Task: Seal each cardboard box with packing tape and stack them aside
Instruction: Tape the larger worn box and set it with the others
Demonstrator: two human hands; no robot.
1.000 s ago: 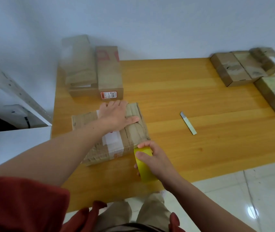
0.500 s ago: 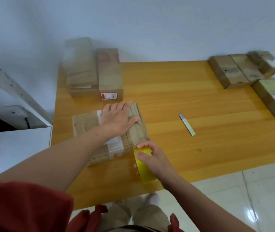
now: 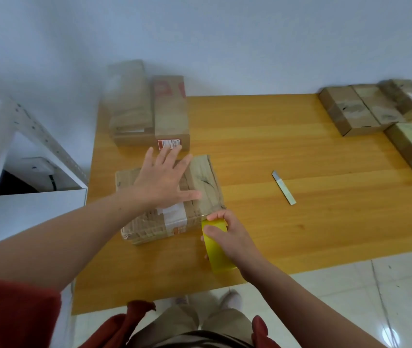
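Note:
A worn cardboard box (image 3: 200, 187) with a white label lies on the wooden table (image 3: 288, 151) near its left front. My left hand (image 3: 167, 179) is spread over the box top with fingers straight, the fingertips reaching past its far edge. My right hand (image 3: 227, 237) grips a yellow roll of packing tape (image 3: 218, 252) at the box's near right corner, thumb and forefinger pinching where the tape meets the box.
Two taller boxes (image 3: 149, 109) stand at the table's back left. Several small boxes (image 3: 380, 109) lie at the back right. A metal blade (image 3: 283, 187) lies mid-table. A white shelf unit (image 3: 24, 156) stands left of the table.
My left hand has lifted and its fingers have spread, sliding toward the box's far edge. The right hand stays at the box corner with the tape roll.

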